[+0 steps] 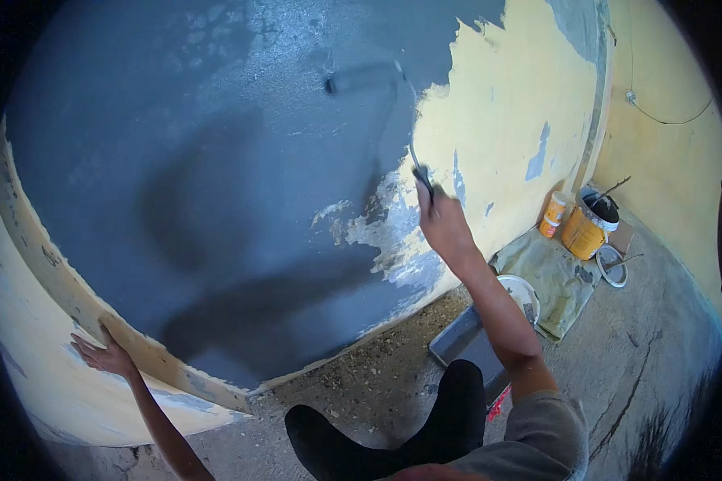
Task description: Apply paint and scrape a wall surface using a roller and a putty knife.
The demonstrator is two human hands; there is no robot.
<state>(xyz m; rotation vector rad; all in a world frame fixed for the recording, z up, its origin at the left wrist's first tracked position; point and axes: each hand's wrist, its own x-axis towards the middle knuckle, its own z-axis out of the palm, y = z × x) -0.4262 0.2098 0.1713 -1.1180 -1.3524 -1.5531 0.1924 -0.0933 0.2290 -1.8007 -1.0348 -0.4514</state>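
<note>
My right hand (445, 226) is closed round the black handle of a paint roller (414, 132), arm stretched forward. The dark roller head, blurred by motion, lies against the wet blue-grey paint (241, 152) on the wall. Right of the painted area, the cream wall (509, 96) shows a ragged border and peeling patches. Down at the left, my left hand (108, 355) is open with fingers spread, by the edge of a low cream side wall (48, 321); it holds nothing. Shadows of my arm and body fall across the painted part.
A grey paint tray (451, 343) sits by my legs, partly behind my right forearm. Beyond it are a plastic sheet (573, 293), an orange-yellow paint bucket (582, 236) with a stick, small stacked tubs (555, 207) and a round lid (614, 276). Debris (377, 361) lines the wall base.
</note>
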